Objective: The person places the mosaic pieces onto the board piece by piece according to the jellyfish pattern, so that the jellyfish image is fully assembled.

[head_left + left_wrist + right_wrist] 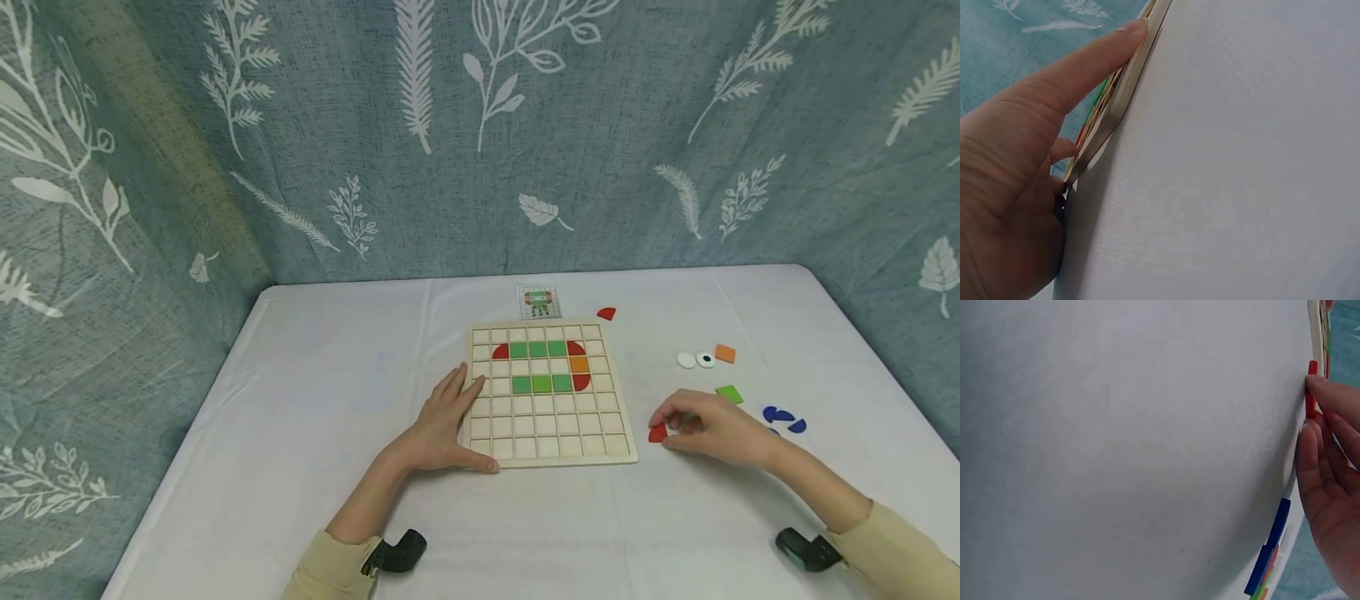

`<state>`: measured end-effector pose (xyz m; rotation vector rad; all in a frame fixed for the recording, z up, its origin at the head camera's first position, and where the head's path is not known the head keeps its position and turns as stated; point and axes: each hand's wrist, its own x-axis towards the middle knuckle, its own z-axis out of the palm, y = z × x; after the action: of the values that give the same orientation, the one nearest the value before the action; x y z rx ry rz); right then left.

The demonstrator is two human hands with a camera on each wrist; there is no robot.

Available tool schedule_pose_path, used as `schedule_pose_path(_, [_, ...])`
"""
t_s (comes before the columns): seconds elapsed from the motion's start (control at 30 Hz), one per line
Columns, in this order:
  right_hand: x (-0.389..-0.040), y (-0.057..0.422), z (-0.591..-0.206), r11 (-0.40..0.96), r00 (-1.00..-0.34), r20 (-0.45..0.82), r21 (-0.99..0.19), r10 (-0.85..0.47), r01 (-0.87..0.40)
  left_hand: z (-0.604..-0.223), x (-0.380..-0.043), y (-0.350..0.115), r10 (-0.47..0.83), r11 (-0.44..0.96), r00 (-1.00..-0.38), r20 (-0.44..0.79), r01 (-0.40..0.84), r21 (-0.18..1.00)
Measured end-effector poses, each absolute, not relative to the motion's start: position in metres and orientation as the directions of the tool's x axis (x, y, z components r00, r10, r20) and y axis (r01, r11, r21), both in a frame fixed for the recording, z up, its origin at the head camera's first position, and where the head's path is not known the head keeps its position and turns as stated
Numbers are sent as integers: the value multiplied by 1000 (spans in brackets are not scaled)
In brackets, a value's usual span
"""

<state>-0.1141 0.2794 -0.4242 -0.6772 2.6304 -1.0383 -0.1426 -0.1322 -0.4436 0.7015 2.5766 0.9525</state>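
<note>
A wooden grid board (525,427) lies on the white table, with green, red and orange tiles set in its upper squares. My left hand (442,425) rests at the board's left side, fingers spread over the edge and thumb at the near corner. In the left wrist view the thumb (1097,62) lies along the board's rim (1124,94). To the right of the board, my right hand (712,429) pinches a red quarter-round tile (657,433) between thumb and fingers. The right wrist view shows this red tile (1311,390) edge-on, close over the cloth.
A small pattern card (538,302) lies behind the board, with a red tile (607,313) beside it. Off to the right are white discs (686,361), an orange square (725,354), a green tile (729,394) and several blue pieces (797,426). A patterned curtain (450,208) stands behind the table.
</note>
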Motion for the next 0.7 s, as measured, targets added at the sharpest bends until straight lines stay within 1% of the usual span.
schedule_pose_path(0.13, [-117, 277, -425, 651, -880, -19, -680, -475, -336, -444, -143, -133, 541, 659, -833, -116, 334, 674])
schedule_pose_path(0.3, [-118, 271, -428, 690, -911, 38, -641, -410, -337, -443, -142, -133, 541, 656, -833, -115, 333, 677])
schedule_pose_path(0.43, [-118, 267, -430, 717, -923, 26, -621, -383, -315, -443, -142, -133, 540, 657, -833, -118, 330, 678])
schedule_pose_path(0.7, [-120, 266, -428, 718, -916, 0, -621, -400, -314, -445, -143, -133, 538, 661, -835, -110, 337, 671])
